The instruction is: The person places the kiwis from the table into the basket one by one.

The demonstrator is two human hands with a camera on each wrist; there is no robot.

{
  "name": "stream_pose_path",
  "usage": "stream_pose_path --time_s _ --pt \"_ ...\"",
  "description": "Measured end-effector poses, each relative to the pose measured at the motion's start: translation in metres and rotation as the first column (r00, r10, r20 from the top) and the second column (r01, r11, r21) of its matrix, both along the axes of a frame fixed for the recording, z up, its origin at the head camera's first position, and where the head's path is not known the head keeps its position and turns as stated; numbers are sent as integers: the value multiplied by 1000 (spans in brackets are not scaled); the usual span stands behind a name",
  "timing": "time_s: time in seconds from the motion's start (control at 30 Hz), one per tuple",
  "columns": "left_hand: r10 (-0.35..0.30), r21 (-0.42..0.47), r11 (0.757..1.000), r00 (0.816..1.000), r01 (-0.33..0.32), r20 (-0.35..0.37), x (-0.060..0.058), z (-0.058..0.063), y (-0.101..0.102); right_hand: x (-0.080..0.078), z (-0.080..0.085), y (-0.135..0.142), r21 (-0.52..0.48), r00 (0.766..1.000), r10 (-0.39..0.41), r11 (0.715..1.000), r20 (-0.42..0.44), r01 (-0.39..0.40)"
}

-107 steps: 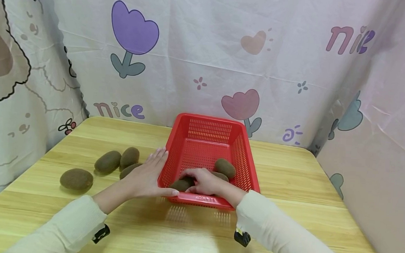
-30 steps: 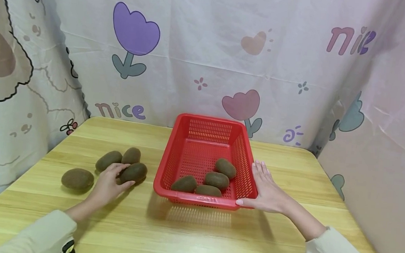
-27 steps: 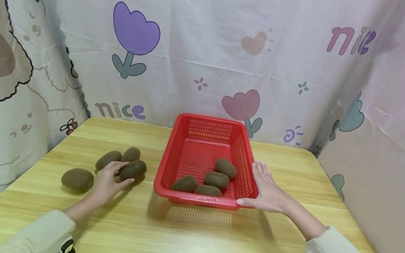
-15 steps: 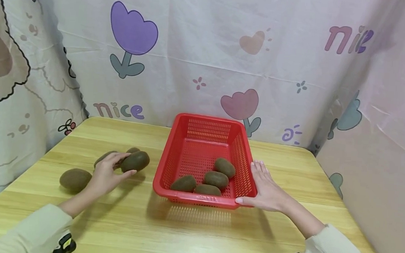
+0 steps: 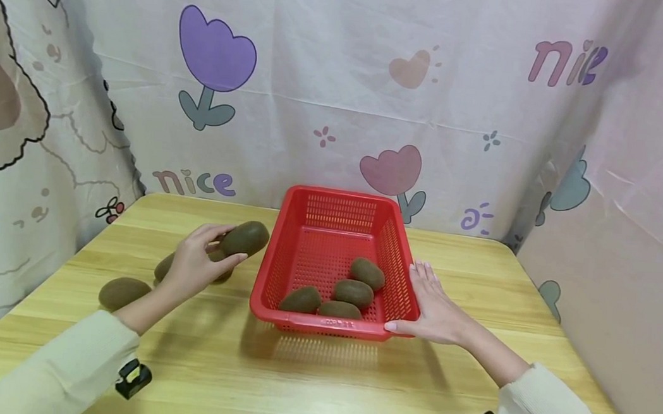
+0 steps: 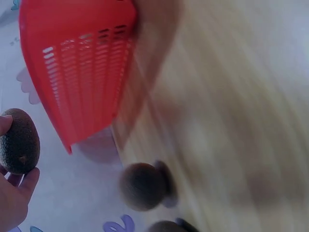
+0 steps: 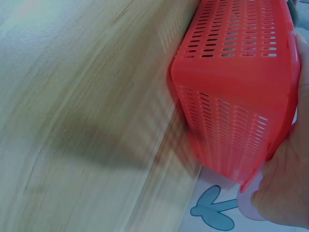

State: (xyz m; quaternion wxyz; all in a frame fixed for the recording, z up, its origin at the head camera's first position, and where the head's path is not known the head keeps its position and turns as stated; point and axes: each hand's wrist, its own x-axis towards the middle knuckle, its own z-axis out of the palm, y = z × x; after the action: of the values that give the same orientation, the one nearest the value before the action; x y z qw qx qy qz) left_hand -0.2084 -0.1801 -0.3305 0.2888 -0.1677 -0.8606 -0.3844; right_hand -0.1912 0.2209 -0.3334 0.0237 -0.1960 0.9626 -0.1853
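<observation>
A brown kiwi is pinched between the thumb and fingers of my left hand, raised above the table just left of the red plastic basket. The left wrist view also shows that held kiwi at its left edge. Several kiwis lie in the near part of the basket. My right hand rests against the basket's near right corner, fingers straight along the side and thumb on the front rim. In the right wrist view that hand touches the basket's rim.
On the table's left lie a single kiwi and, partly behind my left hand, others such as one kiwi. The wooden table reaches back to a printed curtain.
My right hand has gone from inside the basket to its right corner. My left hand left the basket's left side, took a kiwi from the table, and raised it toward the basket.
</observation>
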Motion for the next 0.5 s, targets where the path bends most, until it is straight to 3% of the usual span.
stream_pose_path --time_s 0.23,0.5 --pt "-81 53 996 992 76 98 -10 14 27 -1 1 0 3 1000 6 1000 0 -6" --pt "-118 32 993 976 114 185 -23 15 57 -2 0 1 5 1000 -4 1000 15 4"
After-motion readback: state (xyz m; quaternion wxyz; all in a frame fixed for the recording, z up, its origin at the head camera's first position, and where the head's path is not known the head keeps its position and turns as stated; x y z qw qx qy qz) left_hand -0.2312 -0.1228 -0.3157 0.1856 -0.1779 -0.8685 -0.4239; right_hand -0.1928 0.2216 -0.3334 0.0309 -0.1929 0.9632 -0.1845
